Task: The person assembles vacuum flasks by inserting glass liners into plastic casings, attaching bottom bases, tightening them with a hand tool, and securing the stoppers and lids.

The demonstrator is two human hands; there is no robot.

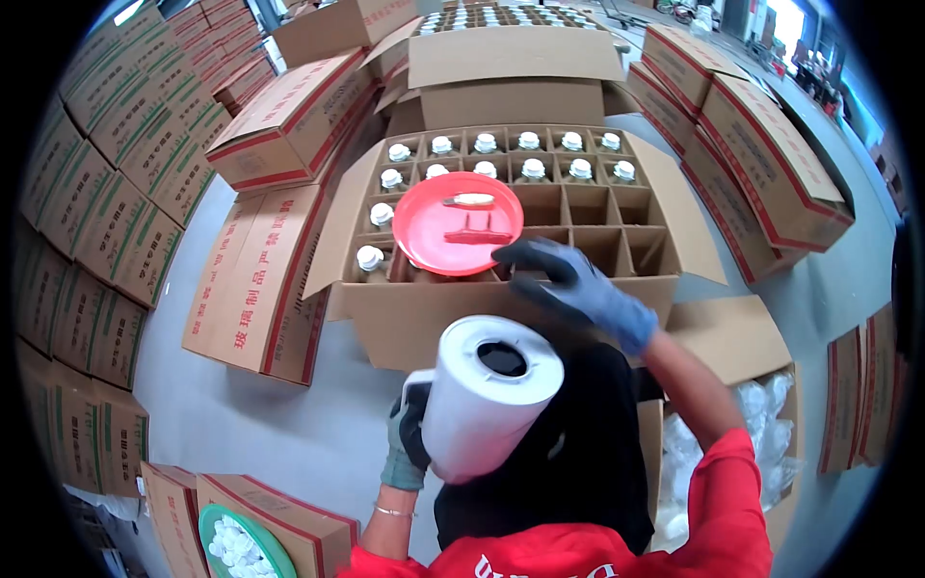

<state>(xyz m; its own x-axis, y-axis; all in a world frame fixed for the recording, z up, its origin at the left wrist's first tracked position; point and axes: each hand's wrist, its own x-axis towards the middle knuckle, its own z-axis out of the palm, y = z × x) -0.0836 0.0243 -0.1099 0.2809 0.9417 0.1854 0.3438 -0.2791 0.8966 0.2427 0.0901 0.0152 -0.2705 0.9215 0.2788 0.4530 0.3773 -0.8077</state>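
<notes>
My gloved left hand (pixel 410 424) is wrapped round the handle of a white cylinder (pixel 487 409), held upright with a slight tilt over my lap. A dark round hole opens in its top. My gloved right hand (pixel 559 279) has its fingers apart at the lower right edge of a red plastic plate (pixel 434 217); I cannot tell if it touches. On the plate lie a small tool with a pale handle (pixel 468 200) and a red U-shaped piece (pixel 478 234). The plate lies over a divided carton (pixel 462 308) holding several white-capped bottles (pixel 529 141).
Another carton of bottles (pixel 511 53) stands behind. Closed cartons (pixel 255 279) sit to the left, with more cartons (pixel 761 159) to the right. An open box with clear plastic packing (pixel 771 424) is by my right side. A green basin (pixel 279 559) of white caps is lower left.
</notes>
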